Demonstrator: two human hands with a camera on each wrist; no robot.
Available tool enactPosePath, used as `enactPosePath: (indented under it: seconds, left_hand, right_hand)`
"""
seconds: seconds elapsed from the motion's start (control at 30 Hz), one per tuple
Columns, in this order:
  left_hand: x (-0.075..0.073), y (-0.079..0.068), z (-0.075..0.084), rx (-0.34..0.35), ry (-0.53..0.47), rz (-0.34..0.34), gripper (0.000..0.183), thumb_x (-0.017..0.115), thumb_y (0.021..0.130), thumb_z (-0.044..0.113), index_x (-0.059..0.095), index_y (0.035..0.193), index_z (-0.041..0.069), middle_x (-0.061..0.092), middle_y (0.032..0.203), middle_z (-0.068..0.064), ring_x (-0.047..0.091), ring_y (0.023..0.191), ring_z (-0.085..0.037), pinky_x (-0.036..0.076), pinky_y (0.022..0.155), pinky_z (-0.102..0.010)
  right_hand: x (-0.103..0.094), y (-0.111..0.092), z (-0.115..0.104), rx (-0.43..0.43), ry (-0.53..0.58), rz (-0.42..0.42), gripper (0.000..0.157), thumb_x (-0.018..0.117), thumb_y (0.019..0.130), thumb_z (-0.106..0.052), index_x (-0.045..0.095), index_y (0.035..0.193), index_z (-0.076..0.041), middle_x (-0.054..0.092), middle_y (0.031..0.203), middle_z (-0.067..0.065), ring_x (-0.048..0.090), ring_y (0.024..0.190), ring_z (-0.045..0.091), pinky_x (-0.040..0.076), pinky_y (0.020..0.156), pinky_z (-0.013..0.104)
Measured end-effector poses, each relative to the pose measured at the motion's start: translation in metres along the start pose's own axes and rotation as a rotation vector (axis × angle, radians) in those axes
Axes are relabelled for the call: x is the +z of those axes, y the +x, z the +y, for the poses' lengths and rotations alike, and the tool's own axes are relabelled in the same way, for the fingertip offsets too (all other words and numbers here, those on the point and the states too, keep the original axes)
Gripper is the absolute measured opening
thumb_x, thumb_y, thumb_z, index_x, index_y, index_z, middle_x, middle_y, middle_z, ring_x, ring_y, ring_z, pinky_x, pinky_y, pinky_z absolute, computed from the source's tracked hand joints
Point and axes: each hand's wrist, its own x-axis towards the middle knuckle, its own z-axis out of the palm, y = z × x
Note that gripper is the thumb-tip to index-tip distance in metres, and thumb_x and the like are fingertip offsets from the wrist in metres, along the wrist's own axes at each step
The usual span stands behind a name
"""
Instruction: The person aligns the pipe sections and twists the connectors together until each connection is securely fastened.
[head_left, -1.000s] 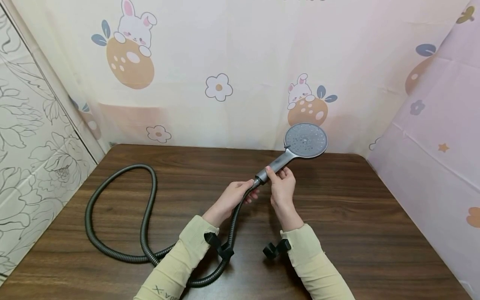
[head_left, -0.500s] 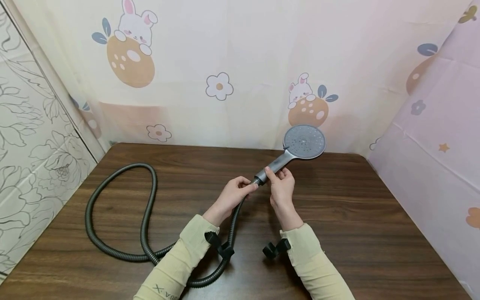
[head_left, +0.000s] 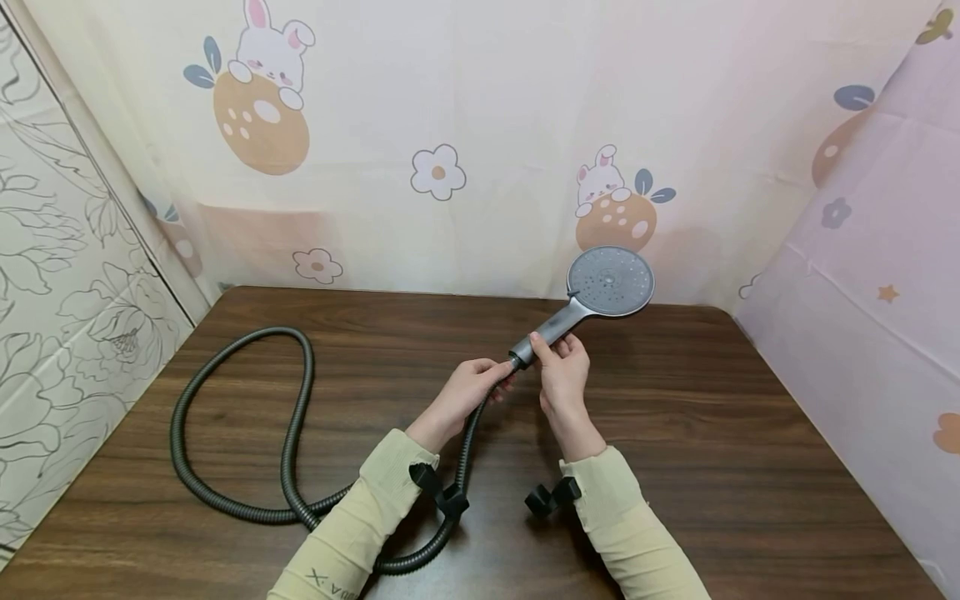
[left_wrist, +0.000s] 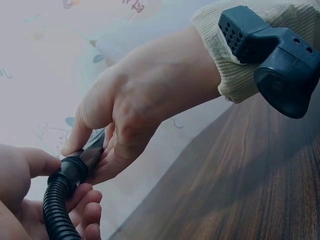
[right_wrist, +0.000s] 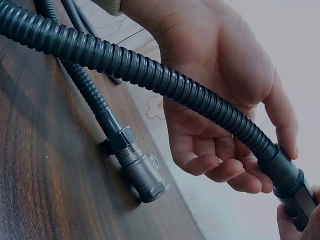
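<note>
A grey shower head (head_left: pixel 611 282) with a round spray face is tilted up at the back right of the table. My right hand (head_left: pixel 566 387) holds the lower part of its handle (head_left: pixel 553 329), thumb on top. Just below, my left hand (head_left: pixel 461 396) pinches the end of the dark ribbed shower hose (head_left: pixel 467 458), where it meets the handle. In the left wrist view the hose's dark collar (left_wrist: pixel 70 172) sits against the handle, between the two hands. The right wrist view shows my left thumb and fingers around the collar (right_wrist: pixel 280 172); the right fingers are mostly cut off there.
The hose loops over the brown wooden table (head_left: pixel 712 467) at left and passes under the left sleeve (head_left: pixel 360 517). Its far end, with a metal fitting (right_wrist: pixel 142 172), lies on the table. A patterned curtain (head_left: pixel 510 100) hangs behind.
My left thumb and fingers have shifted around the hose end, rolling over it and back. The shower head has dipped and risen slightly; my right hand keeps its hold.
</note>
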Motion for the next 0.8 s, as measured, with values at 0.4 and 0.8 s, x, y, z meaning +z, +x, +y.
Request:
enactPosePath:
  seconds: [0.4,0.8]
  left_hand:
    - [0.0001,0.0058,-0.0058,-0.001,0.026,0.032,0.033,0.055,0.090,0.030,0.062,0.097,-0.001,0.063,0.091,-0.016,0.058,0.074,-0.027,0.046,0.079,-0.043]
    - [-0.0007,0.0070,-0.0087,0.027,0.032,-0.012,0.034,0.054,0.091,0.028,0.061,0.097,-0.005,0.063,0.093,-0.021,0.056,0.071,-0.023,0.047,0.071,-0.036]
  right_hand:
    - [-0.0001,0.0000,-0.0004,-0.009,0.006,-0.005,0.048,0.057,0.086,0.002,0.036,0.128,0.008,0.050,0.119,0.021,0.053,0.106,0.022,0.047,0.076,0.018]
    - [-0.0004,0.0001,-0.0004,-0.001,-0.011,-0.001,0.048,0.058,0.086,0.001,0.036,0.128,0.008,0.049,0.120,0.023,0.053,0.103,0.019,0.047,0.074,0.018]
